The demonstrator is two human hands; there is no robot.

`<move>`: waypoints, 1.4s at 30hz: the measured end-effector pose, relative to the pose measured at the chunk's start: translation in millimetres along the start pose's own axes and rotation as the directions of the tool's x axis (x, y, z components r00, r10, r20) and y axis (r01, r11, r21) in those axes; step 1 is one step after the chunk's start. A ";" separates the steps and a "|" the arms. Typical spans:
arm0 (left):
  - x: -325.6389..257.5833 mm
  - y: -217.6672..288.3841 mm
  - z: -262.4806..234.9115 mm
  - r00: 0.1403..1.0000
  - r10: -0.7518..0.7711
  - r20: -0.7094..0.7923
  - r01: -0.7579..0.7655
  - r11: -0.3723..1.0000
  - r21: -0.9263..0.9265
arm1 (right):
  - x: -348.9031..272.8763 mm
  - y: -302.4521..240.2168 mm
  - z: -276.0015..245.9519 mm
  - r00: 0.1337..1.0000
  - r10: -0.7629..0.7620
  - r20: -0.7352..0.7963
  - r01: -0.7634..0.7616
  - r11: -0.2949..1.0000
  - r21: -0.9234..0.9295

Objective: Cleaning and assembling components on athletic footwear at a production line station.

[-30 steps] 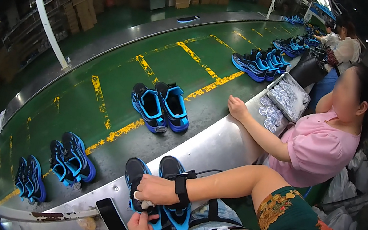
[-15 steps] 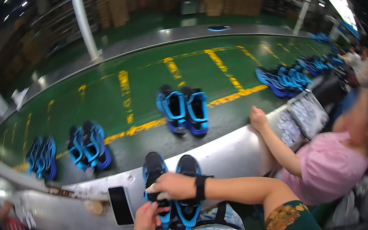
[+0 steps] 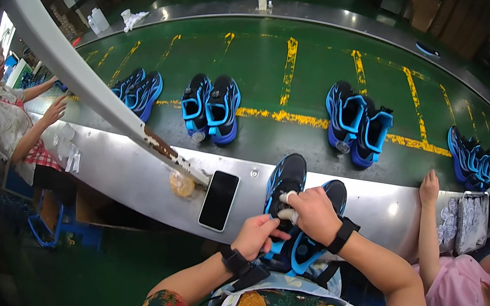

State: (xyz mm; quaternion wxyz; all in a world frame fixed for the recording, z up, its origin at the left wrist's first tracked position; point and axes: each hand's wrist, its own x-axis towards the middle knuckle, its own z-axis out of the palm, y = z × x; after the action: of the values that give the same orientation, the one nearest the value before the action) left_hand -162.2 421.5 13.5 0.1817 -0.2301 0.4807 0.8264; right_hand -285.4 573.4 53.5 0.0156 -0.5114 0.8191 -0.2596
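Observation:
A pair of black and blue sneakers lies toes away at the metal ledge in front of me, the left sneaker [image 3: 288,171] beside the right sneaker [image 3: 335,195]. My right hand [image 3: 316,216], with pale covers on its fingertips, is closed on the upper of the left sneaker near its tongue. At that same sneaker's opening, my left hand [image 3: 255,235] has its fingers bent against the edge, close to the right hand's fingertips. Any small part between the fingers is hidden. Both wrists wear black bands.
A phone [image 3: 219,200] and a round tan item [image 3: 181,184] lie on the metal ledge [image 3: 122,166], beside a slanting white post [image 3: 91,79]. More sneaker pairs [image 3: 210,107] stand on the green conveyor belt [image 3: 262,79]. Co-workers sit at left and right; a tray [image 3: 473,219] holds clear packets.
The view has swung to the right, bringing a co-worker at left into sight. Both hands stay at the left sneaker, with the right hand's fingers still near its tongue.

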 end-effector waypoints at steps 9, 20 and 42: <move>4.8 23.8 5.4 0.997 -0.062 -0.052 0.072 0.972 0.224 | -36.9 17.0 -50.2 0.975 0.191 0.116 -0.212 0.956 0.201; -6.6 48.5 4.8 0.690 0.722 -0.054 -0.524 0.549 0.651 | -112.9 20.9 -61.5 0.929 0.351 0.118 -0.369 0.845 0.388; 43.1 66.3 42.1 0.771 0.165 0.615 -0.620 -0.028 0.784 | -109.5 3.4 -30.4 0.899 0.416 -0.134 -0.417 0.909 0.025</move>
State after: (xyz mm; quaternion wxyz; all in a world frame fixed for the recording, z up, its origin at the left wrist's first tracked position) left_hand -241.2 430.6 54.8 0.1169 0.2468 0.9016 0.3356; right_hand -244.9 679.7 52.0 0.0137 -0.3057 0.9091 -0.2828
